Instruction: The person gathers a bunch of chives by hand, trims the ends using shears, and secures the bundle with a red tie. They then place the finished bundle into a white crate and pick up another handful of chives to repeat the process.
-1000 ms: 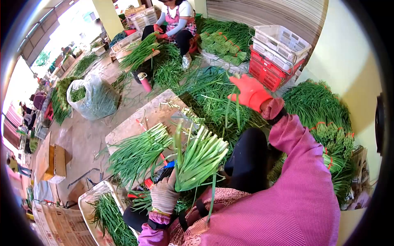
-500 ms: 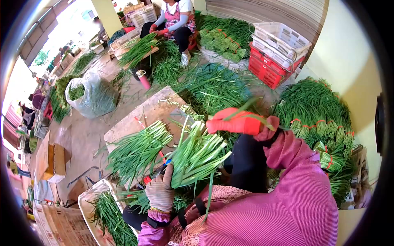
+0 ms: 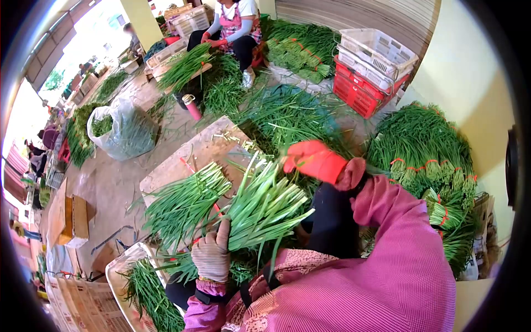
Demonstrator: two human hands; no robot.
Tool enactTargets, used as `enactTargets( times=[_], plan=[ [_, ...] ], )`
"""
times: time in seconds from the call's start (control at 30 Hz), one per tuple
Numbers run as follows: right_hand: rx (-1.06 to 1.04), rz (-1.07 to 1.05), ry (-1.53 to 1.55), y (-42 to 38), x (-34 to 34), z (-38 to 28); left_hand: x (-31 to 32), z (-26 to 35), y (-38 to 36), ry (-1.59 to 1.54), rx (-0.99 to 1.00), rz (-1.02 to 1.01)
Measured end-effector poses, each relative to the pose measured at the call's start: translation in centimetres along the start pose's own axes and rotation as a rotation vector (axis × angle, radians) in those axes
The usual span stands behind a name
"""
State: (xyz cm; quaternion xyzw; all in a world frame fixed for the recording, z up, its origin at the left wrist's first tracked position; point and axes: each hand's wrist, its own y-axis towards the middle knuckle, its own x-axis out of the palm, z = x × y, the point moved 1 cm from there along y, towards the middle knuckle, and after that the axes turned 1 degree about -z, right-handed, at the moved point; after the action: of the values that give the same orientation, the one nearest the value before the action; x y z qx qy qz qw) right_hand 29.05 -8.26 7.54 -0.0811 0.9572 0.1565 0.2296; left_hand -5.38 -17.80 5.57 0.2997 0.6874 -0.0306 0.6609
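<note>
My left hand, in a striped knit glove, grips a loose bunch of garlic chives from below, its thumb lying along the leaves. The pale cut ends fan up and to the right. Just beyond those ends, my right hand in a red-orange glove is closed, fingertips pinched together; what they hold is too blurred to make out. A second bunch of chives lies on the wooden board, left of the held bunch, with a red tie beside it. Short pale trimmings are scattered on the board.
Loose chives are heaped beyond the board, tied bundles to the right. Stacked crates stand by the wall. A white crate is at lower left, a plastic bag farther off. A co-worker sits opposite, handling greens.
My right hand has shifted slightly away from the stalk ends, and the long blade across it no longer shows. The bunch in my left hand has fanned wider and turned a little.
</note>
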Motion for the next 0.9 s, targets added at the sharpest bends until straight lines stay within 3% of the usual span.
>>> enactTargets(
  times=[0.07, 0.13, 0.27, 0.33, 0.37, 0.43, 0.6, 0.67, 0.77, 0.87, 0.9],
  plan=[
    [0.017, 0.241, -0.219, 2.1, -4.2, 4.5, 0.3, -0.7, -0.6, 0.065, -0.005, 0.034],
    [0.186, 0.315, -0.824, 2.7, -8.7, 1.0, 0.2, -1.1, -0.9, 0.064, -0.003, 0.051],
    [0.327, 0.195, -0.944, 3.2, -9.2, 3.3, 0.2, -1.2, -1.2, 0.014, -0.004, 0.007],
    [0.068, -0.033, -0.114, 2.7, -7.5, 3.8, 0.5, -1.4, -1.3, 0.062, 0.061, 0.081],
    [0.070, -0.031, -0.113, 2.6, -6.6, 2.9, 0.5, -1.3, -1.3, 0.062, 0.065, 0.080],
    [0.497, -0.266, 0.270, 2.6, -4.2, 1.3, 0.2, -1.3, -1.3, 0.031, 0.092, 0.079],
    [0.593, -0.516, 0.543, 1.7, -0.2, -1.5, -0.2, -1.1, -1.5, -0.020, 0.157, 0.129],
    [0.378, -0.652, 0.421, 0.8, -0.9, -5.7, -0.3, -1.0, -1.5, -0.056, 0.178, 0.151],
    [0.454, -0.618, 0.366, 1.0, 1.6, -2.5, 0.1, -1.2, -1.9, -0.014, 0.184, 0.163],
    [0.360, -0.613, 0.269, 1.0, 0.4, -1.2, 0.1, -1.4, -1.9, -0.008, 0.195, 0.161],
    [0.263, -0.435, 0.473, 0.9, -0.9, -0.5, 0.1, -1.5, -1.9, -0.009, 0.193, 0.160]
  ],
)
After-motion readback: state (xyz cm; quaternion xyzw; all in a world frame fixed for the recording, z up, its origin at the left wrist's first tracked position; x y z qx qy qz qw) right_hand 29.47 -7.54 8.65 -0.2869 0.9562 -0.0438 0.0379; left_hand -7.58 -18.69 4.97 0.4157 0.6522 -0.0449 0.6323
